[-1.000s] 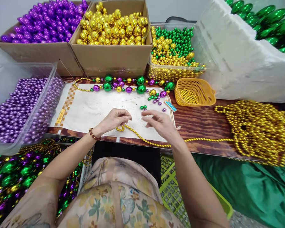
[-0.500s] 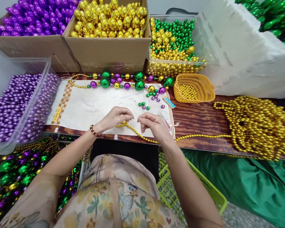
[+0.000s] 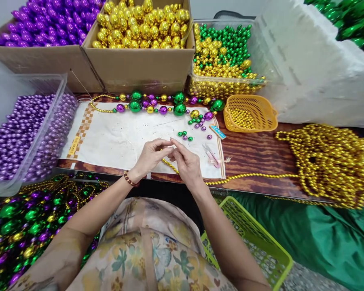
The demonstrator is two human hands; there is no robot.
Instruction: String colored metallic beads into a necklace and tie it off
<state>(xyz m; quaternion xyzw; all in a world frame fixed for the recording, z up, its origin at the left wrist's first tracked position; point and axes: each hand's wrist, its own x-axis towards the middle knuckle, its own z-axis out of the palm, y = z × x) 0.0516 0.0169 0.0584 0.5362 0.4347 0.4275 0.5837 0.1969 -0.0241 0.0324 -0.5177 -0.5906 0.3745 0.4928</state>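
My left hand and my right hand meet fingertip to fingertip above a white cloth, both pinched on the end of a gold bead strand. The strand runs from my fingers right along the table's front edge to a big pile of gold beads. Small pink snips lie on the cloth just right of my right hand. A few loose green and purple beads lie beyond my fingers. A finished necklace of large green, purple and gold beads lies along the cloth's far edge.
Cardboard boxes of purple balls and gold balls stand at the back, beside a clear tub of green and gold beads. A clear tub of purple beads sits left, a yellow basket right. A green crate is below.
My right hand moved left and closed in on my left hand, so the fingertips now touch on the strand's end. The snips, hidden before, now show on the cloth.
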